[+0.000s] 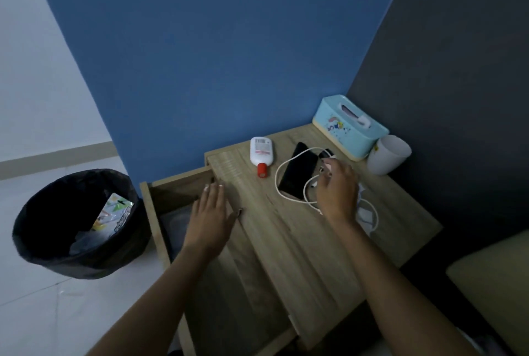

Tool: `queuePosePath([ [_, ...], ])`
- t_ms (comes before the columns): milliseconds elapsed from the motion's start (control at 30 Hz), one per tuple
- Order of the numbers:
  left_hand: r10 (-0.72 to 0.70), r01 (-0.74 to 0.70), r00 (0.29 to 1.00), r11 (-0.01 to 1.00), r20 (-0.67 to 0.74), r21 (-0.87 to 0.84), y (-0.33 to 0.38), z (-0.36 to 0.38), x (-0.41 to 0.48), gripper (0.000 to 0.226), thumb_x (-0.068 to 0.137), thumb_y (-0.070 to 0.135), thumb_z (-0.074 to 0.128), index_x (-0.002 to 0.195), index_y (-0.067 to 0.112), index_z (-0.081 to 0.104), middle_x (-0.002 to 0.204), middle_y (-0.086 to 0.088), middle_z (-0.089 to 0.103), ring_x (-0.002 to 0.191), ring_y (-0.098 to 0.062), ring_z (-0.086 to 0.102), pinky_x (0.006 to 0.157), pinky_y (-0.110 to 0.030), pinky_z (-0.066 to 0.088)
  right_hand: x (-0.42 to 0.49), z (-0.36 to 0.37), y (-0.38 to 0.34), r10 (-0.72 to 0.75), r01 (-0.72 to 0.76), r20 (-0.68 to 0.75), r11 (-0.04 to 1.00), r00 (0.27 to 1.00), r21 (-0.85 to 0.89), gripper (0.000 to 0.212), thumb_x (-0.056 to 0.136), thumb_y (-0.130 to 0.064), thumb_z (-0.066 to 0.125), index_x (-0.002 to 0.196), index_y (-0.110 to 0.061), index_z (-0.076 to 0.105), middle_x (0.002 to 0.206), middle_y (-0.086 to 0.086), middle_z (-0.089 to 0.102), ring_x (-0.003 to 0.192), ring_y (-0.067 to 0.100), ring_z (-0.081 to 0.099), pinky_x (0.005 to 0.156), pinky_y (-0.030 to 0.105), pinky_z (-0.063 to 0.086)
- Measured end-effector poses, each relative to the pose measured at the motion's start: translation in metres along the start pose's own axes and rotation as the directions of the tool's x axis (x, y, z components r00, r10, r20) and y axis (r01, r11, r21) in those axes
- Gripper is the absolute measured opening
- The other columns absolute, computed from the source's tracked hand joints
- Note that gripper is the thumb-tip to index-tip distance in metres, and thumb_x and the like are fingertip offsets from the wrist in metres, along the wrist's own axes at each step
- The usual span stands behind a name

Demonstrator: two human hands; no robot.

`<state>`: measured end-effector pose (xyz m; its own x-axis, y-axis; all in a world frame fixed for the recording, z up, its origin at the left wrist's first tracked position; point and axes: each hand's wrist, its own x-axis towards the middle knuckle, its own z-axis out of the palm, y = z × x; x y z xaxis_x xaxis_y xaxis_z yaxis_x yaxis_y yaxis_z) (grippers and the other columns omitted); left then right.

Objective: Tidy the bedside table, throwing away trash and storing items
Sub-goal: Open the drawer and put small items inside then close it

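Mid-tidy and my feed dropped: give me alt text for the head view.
The right hand pinches a white cable looped over a black phone on the bedside table, while the left hand lies flat at the open drawer. A red-capped bottle lies on its side; a bin stands on the floor left.

A home bedroom: wooden bedside table (300, 241), tissue box (347, 131), bed edge (492, 284), lined bin (77, 224).
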<state>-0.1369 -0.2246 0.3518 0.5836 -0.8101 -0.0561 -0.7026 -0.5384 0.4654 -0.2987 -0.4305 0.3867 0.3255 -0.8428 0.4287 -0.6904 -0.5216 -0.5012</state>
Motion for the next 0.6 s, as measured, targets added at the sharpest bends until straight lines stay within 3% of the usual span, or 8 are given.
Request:
queuePosePath([
  [100,0.074,-0.074,0.997,0.997,-0.01,-0.022,0.034,0.009,0.003,0.074,0.098,0.045,0.035,0.151,0.009,-0.002,0.16,-0.01,-0.003,0.148,-0.022,-0.003,0.118,-0.035,0.002,0.01,-0.003,0.032,0.163,-0.156,0.081,0.984,0.983,-0.092,0.032,0.085,-0.016,0.051,0.115,-0.021,0.063,0.125,0.01,0.058,0.117,0.032,0.049,0.097,0.041,0.039],
  [233,0.075,-0.075,0.997,0.996,0.016,-0.044,0.049,0.024,0.01,0.079,0.096,0.051,0.036,0.151,0.006,0.0,0.16,-0.01,-0.002,0.148,-0.022,0.0,0.119,-0.035,0.009,0.008,-0.008,0.057,0.257,-0.228,0.203,0.961,0.945,-0.156,0.03,0.085,-0.03,0.056,0.111,-0.016,0.064,0.113,0.017,0.061,0.107,0.037,0.054,0.088,0.041,0.048],
  [367,0.061,-0.061,0.998,0.998,0.023,-0.005,0.048,0.031,0.011,0.08,0.095,0.051,0.036,0.151,0.006,0.001,0.16,-0.011,0.0,0.148,-0.023,0.001,0.12,-0.035,0.008,0.004,-0.012,0.059,0.297,-0.271,0.264,0.953,0.917,-0.131,0.056,0.073,-0.059,0.044,0.109,-0.02,0.062,0.108,0.011,0.064,0.098,0.032,0.058,0.075,0.036,0.053],
  [500,0.054,-0.056,0.998,0.998,0.042,0.034,0.047,0.037,0.011,0.079,0.096,0.054,0.03,0.151,0.005,0.0,0.16,-0.012,-0.001,0.148,-0.024,-0.001,0.12,-0.036,0.005,0.004,-0.012,0.06,0.291,-0.249,0.313,0.954,0.904,-0.168,0.062,0.072,-0.048,0.062,0.128,-0.024,0.052,0.117,0.015,0.058,0.106,0.037,0.055,0.082,0.038,0.05],
  [600,0.045,-0.048,0.997,0.998,0.068,0.041,0.047,0.039,0.011,0.079,0.096,0.053,0.03,0.151,0.006,-0.003,0.16,-0.012,-0.004,0.148,-0.024,-0.004,0.119,-0.035,0.002,0.005,-0.009,0.062,0.258,-0.208,0.344,0.962,0.903,-0.176,0.053,0.072,-0.044,0.063,0.121,-0.025,0.057,0.113,0.017,0.06,0.101,0.037,0.055,0.073,0.031,0.043],
])
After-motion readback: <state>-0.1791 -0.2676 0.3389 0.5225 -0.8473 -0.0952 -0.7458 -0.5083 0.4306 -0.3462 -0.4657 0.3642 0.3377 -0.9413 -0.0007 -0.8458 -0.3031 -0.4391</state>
